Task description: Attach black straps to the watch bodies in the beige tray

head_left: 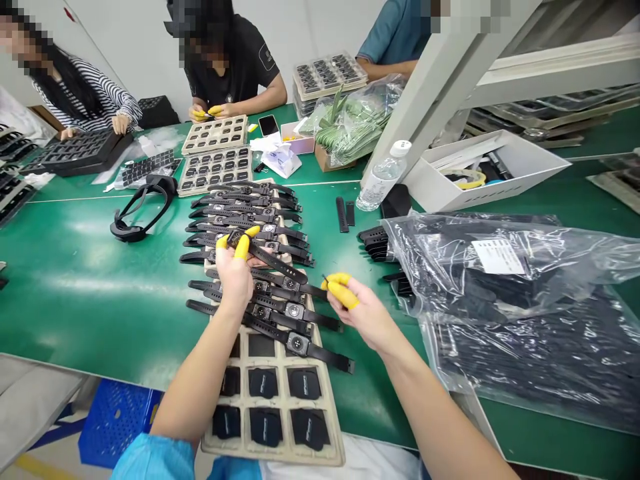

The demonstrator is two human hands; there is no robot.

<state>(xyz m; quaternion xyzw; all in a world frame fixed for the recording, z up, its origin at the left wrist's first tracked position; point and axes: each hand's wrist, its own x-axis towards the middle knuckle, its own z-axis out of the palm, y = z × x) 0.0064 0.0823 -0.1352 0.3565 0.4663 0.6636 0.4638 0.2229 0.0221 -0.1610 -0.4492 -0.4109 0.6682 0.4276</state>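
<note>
My left hand (236, 270), with yellow finger cots, grips a black smartwatch (239, 237) over the rows of watches. Its perforated black strap (280, 264) stretches out to the right. My right hand (357, 303), also in yellow cots, is closed in a pinch to the right of the rows. A small dark tip shows at its fingertips; what it belongs to is unclear. Below my hands, several black smartwatches (298, 343) lie face down across beige trays. In the nearest tray (333, 427), black pieces with pale lettering (306, 383) sit in the compartments.
Clear bags of black straps (505, 333) cover the right side. Behind them are a white box (465, 193), a water bottle (384, 177) and a slanted post (425, 100). Two loose strap pieces (343, 215) lie mid-table. A black headset (143, 210) is left. Co-workers (225, 67) sit opposite.
</note>
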